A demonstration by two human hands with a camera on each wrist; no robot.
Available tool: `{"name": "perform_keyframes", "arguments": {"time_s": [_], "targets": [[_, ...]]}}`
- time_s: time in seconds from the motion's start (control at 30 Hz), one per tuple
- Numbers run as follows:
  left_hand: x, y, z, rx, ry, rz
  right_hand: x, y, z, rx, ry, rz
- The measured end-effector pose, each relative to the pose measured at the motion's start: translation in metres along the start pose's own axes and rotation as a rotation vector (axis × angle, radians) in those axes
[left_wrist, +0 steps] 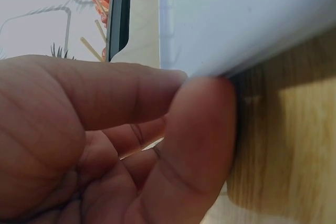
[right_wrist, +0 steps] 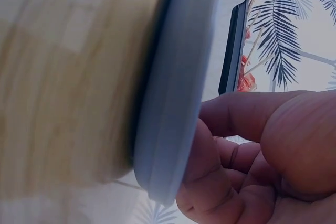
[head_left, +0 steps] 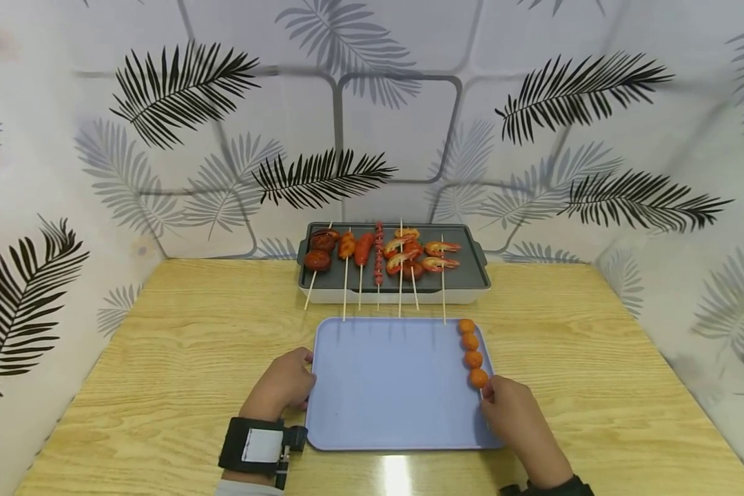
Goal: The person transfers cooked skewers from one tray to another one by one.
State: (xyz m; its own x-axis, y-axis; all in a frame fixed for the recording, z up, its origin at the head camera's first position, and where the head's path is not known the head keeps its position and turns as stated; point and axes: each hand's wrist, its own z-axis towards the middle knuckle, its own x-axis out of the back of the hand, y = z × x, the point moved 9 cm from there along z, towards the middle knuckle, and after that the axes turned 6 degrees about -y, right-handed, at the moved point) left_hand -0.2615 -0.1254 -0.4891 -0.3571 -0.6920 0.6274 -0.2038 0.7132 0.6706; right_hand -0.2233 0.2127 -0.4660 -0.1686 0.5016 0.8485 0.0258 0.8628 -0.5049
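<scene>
A pale blue tray lies on the table. My left hand is at its left side, and in the left wrist view the thumb and index finger pinch the tray's edge. Along the tray's right side lies a skewer of orange balls. My right hand is at its near end, with thumb and forefinger pinched just below the lowest ball. The stick there is hidden by the fingers. In the right wrist view the curled fingers sit at the tray's rim.
Behind the tray stands a dark grill pan with a pale base. On it lie several skewers, among them sausages, a red beaded one and shrimp; their sticks point toward the tray. Patterned cloth backs the wooden table.
</scene>
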Motion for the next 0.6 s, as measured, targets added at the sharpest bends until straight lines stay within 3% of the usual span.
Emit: {"name": "perform_keyframes", "arguments": {"time_s": [0.27, 0.6], "targets": [[0.0, 0.0, 0.0, -0.001, 0.0, 0.002, 0.006, 0.0, 0.0, -0.03, 0.026, -0.049], [0.001, 0.0, -0.001, -0.006, 0.001, 0.004, 0.016, -0.028, -0.005, 0.184, 0.127, -0.13]]}}
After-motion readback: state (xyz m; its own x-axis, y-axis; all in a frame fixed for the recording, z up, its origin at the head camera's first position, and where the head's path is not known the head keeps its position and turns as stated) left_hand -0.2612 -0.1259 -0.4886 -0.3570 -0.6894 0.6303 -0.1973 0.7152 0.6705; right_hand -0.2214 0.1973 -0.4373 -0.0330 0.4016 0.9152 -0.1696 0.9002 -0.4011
